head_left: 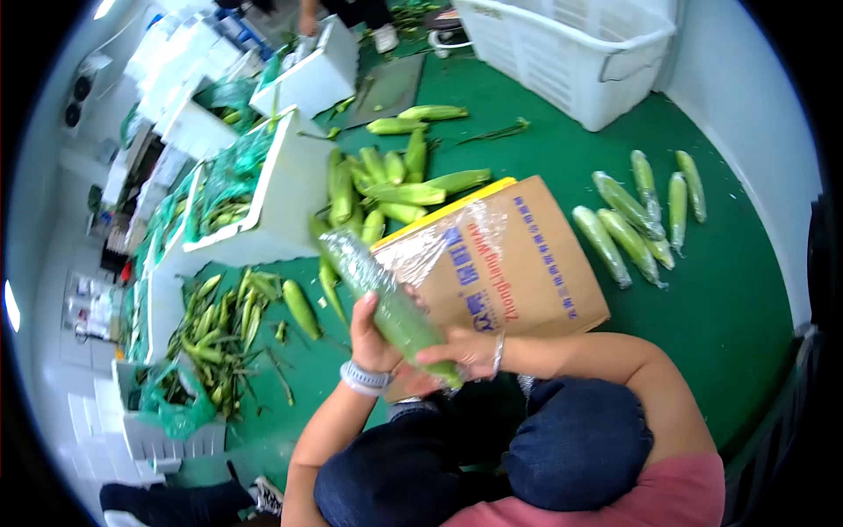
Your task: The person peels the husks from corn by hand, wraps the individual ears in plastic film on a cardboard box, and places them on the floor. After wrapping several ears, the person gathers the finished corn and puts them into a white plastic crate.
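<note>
Both my hands hold one ear of corn (386,299), its green husk covered with shiny cling film. My left hand (373,338) is wrapped round its middle from the left, thumb on top. At the lower end, my right hand (461,351) grips it, with fingers on the husk. Just beyond lies a brown cardboard cling-film box (553,263) with blue and red print, a yellow edge and loose film on top. Unwrapped ears of corn (404,193) are piled behind the box. Several film-wrapped ears of corn (623,211) rest on the green floor at the right.
White foam boxes (290,184) with green netting and corn stand at the left. Husk scraps (219,329) litter the floor beside them. A large white plastic crate (562,61) is at the back. Another person's hand (308,22) shows at the top; another person's leg (184,503) is lower left.
</note>
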A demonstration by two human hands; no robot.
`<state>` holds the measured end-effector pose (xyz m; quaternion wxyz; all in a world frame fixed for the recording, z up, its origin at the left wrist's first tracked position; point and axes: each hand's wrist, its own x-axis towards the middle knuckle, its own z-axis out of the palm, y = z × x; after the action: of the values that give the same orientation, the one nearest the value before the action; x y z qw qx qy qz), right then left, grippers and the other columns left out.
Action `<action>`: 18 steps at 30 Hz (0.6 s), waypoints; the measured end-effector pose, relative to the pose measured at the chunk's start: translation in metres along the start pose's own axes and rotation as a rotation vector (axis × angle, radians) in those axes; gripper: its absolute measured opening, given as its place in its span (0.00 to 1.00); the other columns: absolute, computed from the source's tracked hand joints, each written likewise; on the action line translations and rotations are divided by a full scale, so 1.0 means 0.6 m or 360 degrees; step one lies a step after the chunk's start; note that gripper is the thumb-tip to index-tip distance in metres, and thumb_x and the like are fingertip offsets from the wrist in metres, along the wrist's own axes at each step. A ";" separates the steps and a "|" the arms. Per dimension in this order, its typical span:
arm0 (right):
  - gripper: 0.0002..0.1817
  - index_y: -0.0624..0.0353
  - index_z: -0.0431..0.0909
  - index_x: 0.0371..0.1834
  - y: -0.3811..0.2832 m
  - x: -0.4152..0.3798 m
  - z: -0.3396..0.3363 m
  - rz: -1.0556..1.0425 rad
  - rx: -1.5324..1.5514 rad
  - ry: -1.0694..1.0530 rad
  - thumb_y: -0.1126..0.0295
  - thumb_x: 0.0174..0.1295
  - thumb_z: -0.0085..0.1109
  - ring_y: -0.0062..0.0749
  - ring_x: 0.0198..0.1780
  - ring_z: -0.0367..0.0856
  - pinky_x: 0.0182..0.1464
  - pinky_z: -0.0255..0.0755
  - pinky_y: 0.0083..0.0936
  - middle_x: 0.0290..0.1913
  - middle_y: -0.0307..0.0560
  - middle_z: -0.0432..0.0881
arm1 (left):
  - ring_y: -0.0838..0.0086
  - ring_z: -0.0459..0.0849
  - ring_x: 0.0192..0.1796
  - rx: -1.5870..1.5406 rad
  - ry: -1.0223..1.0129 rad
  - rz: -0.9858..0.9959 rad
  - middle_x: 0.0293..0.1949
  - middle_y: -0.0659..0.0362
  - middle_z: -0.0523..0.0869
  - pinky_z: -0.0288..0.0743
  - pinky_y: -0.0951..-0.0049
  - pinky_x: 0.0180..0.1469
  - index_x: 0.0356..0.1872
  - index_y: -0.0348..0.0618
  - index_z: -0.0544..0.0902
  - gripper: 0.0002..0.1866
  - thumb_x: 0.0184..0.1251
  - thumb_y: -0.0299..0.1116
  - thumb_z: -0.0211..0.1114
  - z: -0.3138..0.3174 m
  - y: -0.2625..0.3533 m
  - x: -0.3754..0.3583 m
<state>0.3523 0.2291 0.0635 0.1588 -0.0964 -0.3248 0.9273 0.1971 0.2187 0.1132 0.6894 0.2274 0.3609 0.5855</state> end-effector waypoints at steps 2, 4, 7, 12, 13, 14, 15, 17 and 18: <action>0.26 0.62 0.67 0.49 -0.001 -0.011 -0.006 0.0144 -0.0091 0.0032 0.58 0.53 0.64 0.24 0.25 0.77 0.27 0.73 0.22 0.32 0.44 0.77 | 0.68 0.80 0.36 0.0484 0.0209 0.0344 0.34 0.55 0.79 0.76 0.67 0.40 0.45 0.41 0.72 0.17 0.60 0.40 0.58 0.002 -0.008 0.007; 0.26 0.62 0.67 0.47 -0.002 -0.028 -0.028 0.0165 -0.0304 0.0215 0.58 0.52 0.66 0.24 0.22 0.76 0.22 0.72 0.22 0.29 0.42 0.77 | 0.71 0.81 0.30 0.0839 0.0529 0.0639 0.27 0.58 0.78 0.76 0.72 0.33 0.37 0.42 0.72 0.10 0.62 0.36 0.57 0.019 0.010 0.022; 0.27 0.59 0.69 0.47 -0.009 -0.045 -0.079 -0.1160 -0.2773 0.1030 0.64 0.42 0.67 0.24 0.19 0.73 0.17 0.67 0.19 0.28 0.42 0.74 | 0.75 0.79 0.23 0.0814 0.0737 0.0767 0.22 0.61 0.77 0.75 0.80 0.27 0.27 0.43 0.71 0.08 0.63 0.34 0.57 -0.007 0.021 0.044; 0.18 0.46 0.76 0.43 -0.157 -0.113 -0.062 -0.1542 -0.3906 0.0795 0.64 0.45 0.57 0.27 0.30 0.77 0.27 0.70 0.25 0.38 0.41 0.77 | 0.76 0.81 0.25 0.1604 0.0140 -0.0726 0.29 0.58 0.80 0.72 0.79 0.16 0.47 0.39 0.73 0.24 0.68 0.52 0.47 0.010 0.041 0.048; 0.17 0.44 0.77 0.42 -0.176 -0.120 -0.080 -0.1731 -0.3786 0.0634 0.65 0.46 0.57 0.28 0.31 0.77 0.27 0.70 0.26 0.39 0.41 0.78 | 0.74 0.83 0.27 0.1336 -0.0364 -0.1210 0.35 0.55 0.81 0.73 0.79 0.15 0.56 0.41 0.68 0.33 0.67 0.61 0.38 0.006 0.044 0.054; 0.12 0.50 0.76 0.37 -0.189 -0.122 -0.107 -0.1795 -0.3785 0.0636 0.68 0.47 0.61 0.35 0.26 0.76 0.24 0.68 0.29 0.36 0.46 0.80 | 0.71 0.84 0.28 0.1063 -0.0730 -0.1431 0.37 0.51 0.83 0.74 0.77 0.16 0.60 0.41 0.64 0.39 0.64 0.66 0.33 0.005 0.043 0.055; 0.10 0.53 0.76 0.35 -0.204 -0.138 -0.136 -0.1739 -0.3717 0.0588 0.70 0.49 0.60 0.36 0.25 0.76 0.24 0.69 0.30 0.33 0.47 0.80 | 0.67 0.84 0.28 0.0573 -0.0993 -0.1690 0.35 0.48 0.83 0.76 0.75 0.17 0.61 0.39 0.61 0.42 0.62 0.68 0.29 -0.019 0.022 0.064; 0.12 0.60 0.76 0.35 -0.204 -0.165 -0.216 -0.1687 -0.3622 0.0944 0.70 0.46 0.63 0.41 0.28 0.79 0.27 0.73 0.32 0.32 0.48 0.80 | 0.66 0.82 0.21 0.0566 -0.0763 -0.1376 0.31 0.46 0.83 0.78 0.74 0.21 0.50 0.37 0.70 0.41 0.62 0.68 0.29 -0.022 0.027 0.068; 0.19 0.60 0.75 0.39 -0.212 -0.188 -0.217 -0.1279 -0.3479 0.1345 0.68 0.43 0.66 0.46 0.30 0.80 0.29 0.73 0.33 0.33 0.51 0.80 | 0.68 0.82 0.20 0.0663 -0.0534 -0.0884 0.27 0.49 0.82 0.77 0.75 0.22 0.43 0.36 0.74 0.35 0.66 0.63 0.35 -0.046 0.038 0.079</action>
<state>0.5235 0.3571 0.0526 0.3604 -0.3634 -0.8577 -0.0486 0.1641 0.2666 0.1013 0.8103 0.3488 0.4021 0.2453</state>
